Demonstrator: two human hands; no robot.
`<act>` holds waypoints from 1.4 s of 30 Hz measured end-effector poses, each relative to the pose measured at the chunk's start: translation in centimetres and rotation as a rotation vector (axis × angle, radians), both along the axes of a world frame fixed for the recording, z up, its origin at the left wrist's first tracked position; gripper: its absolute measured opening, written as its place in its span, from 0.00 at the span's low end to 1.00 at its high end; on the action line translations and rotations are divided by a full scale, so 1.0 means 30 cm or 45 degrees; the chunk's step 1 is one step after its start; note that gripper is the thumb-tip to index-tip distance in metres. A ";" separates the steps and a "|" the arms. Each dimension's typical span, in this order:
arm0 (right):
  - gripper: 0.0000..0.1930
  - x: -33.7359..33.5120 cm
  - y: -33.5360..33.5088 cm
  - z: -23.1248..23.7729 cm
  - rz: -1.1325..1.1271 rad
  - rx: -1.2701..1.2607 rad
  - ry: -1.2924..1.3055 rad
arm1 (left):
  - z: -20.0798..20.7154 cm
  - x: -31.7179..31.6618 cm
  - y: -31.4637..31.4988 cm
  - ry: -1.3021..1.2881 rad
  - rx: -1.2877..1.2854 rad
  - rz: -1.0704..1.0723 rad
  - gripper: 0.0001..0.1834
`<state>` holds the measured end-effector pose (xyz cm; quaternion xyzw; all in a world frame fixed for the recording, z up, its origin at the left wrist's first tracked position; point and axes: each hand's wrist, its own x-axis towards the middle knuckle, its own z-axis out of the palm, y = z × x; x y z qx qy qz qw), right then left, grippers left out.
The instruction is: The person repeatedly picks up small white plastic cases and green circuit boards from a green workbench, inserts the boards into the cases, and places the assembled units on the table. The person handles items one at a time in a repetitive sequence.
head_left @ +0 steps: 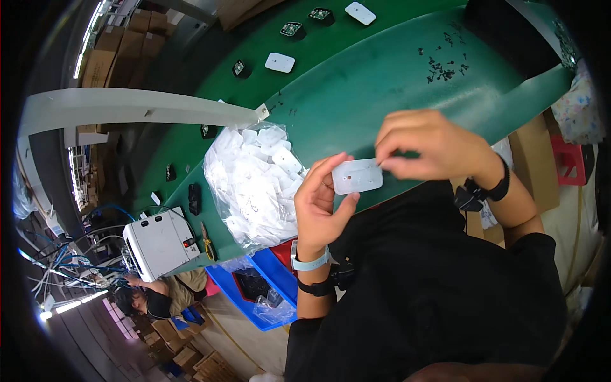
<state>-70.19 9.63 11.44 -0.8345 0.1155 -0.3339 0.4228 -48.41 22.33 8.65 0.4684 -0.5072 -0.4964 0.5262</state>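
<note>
My left hand [318,210] is closed round a white plastic cover [358,177], a flat rounded rectangle with small holes, gripping it between thumb and fingers. At the cover's right edge my right hand [425,143] is bent into a pinch. Whether those fingertips hold the edge or some thin thing is too small to tell. Just left of my left hand stands an open clear bag [251,184] heaped with similar white covers. Beyond my hands, small dark screws [442,70] lie scattered on the green work surface [337,95].
A green belt beyond the work surface carries black housings with circuit boards [293,30] and white covers [280,62]. A pale metal rail [146,106] crosses at left. Scissors [208,242] lie beside a white machine [162,242]. A blue bin [277,321] stands below; another person [159,305] works lower left.
</note>
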 end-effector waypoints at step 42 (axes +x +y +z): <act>0.18 0.169 0.127 -0.079 0.087 1.185 -0.187 | 0.011 -0.060 0.048 0.577 0.457 0.313 0.10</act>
